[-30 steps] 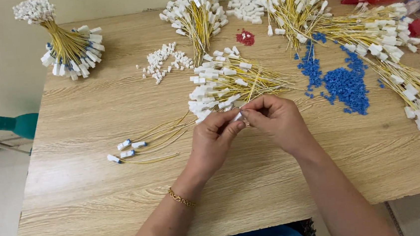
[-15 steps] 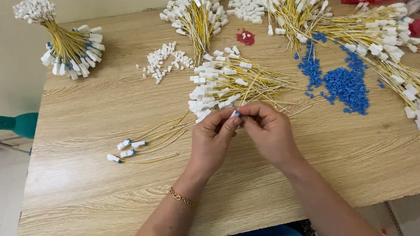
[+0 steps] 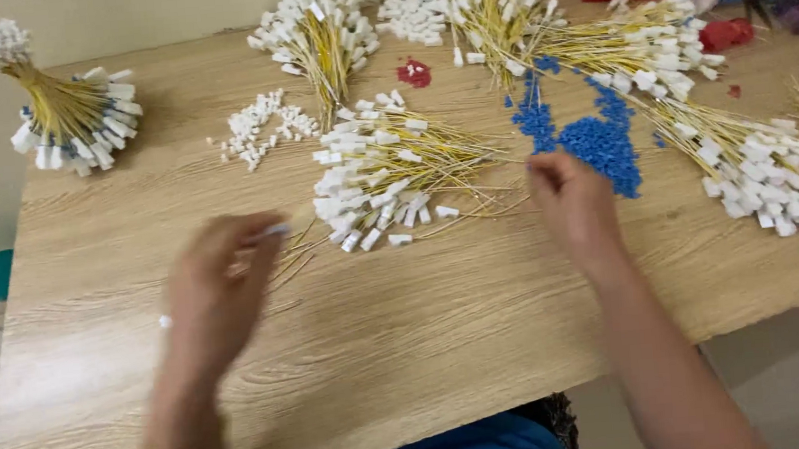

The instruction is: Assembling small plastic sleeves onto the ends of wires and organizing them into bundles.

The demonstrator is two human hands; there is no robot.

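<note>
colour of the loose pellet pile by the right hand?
Blue, beside the right hand; head view.

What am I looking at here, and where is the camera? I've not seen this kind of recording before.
There is no machine: a person works with two bare hands, and the one camera sits on their head, looking down at a wooden table.

The left hand is blurred by motion, low on the left; a yellow wire with a white plug seems pinched at its fingertips. The right hand reaches toward a pile of small blue pieces, touching or almost touching its edge. Whether it holds anything is hard to tell.

Between the hands lies a loose bundle of yellow wires with white plugs. More such bundles fan out along the far edge and the right side, and one tied bundle stands at the far left. A small heap of loose white plugs lies nearby.
</note>
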